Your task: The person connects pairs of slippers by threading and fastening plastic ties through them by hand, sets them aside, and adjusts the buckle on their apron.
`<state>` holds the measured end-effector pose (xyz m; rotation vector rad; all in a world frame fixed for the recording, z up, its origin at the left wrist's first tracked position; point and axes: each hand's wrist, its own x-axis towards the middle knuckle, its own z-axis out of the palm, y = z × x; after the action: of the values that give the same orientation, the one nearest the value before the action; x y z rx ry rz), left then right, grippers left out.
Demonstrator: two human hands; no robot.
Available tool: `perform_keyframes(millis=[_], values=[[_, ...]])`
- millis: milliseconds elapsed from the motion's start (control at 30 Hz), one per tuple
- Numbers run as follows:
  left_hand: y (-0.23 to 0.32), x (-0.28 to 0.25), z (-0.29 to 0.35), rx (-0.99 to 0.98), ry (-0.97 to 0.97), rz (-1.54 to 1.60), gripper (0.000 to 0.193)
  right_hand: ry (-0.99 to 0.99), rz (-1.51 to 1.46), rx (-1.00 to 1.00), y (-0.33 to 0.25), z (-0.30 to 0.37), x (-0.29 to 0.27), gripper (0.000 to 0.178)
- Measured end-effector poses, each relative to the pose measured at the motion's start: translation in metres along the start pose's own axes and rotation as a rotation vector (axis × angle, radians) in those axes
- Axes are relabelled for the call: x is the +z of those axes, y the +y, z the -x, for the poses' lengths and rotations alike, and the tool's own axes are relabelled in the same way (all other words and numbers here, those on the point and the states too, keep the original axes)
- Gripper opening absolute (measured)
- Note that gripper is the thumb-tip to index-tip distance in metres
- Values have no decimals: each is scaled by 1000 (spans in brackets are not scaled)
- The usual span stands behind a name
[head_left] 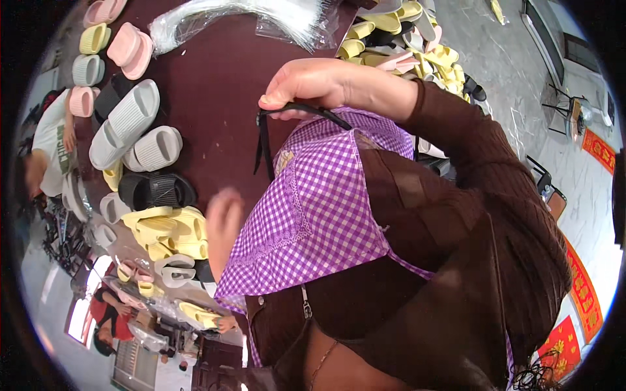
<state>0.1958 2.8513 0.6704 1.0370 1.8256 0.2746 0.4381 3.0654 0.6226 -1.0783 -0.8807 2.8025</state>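
My right hand (306,88) is raised over the table in front of my chest, its fingers closed on a thin black strap (324,113). One end of the strap hangs down below the fingers, and the other runs toward the top of the purple-and-white checked apron (332,195) on my body. Lower and to the left, my left hand (225,218) is smeared by motion beside the apron's edge. Whether its fingers hold anything does not show. Close by it lie yellow slippers (173,228) and a black slipper (156,191).
Grey slippers (134,120) and pink slippers (130,52) line the left side of the dark red table (208,85). Clear plastic bags (241,19) lie at its far edge. Beyond is a heap of mixed slippers (417,55). Other people, one in a red top (111,313), are at the left.
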Motion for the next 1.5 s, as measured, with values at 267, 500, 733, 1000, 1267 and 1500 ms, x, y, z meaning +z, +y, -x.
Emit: perform_keyframes(millis=[267,500,733,1000,1267,1500], values=[[131,56,-100,1059,307,-469,42,36,-224,38,25,-21,-25,18],[118,88,-122,1316,392,-552,37,-34,-294,32,40,-13,-51,12],[113,106,-119,1256,369,-498,31,121,-226,-35,47,-3,-46,16],[100,113,-121,1036,427,-357,13,40,-101,-13,80,81,-66,32],[111,110,-122,829,206,-112,23,232,-136,-221,68,99,-40,21],[134,92,-115,924,-195,338,36,226,33,-178,49,100,-34,20]])
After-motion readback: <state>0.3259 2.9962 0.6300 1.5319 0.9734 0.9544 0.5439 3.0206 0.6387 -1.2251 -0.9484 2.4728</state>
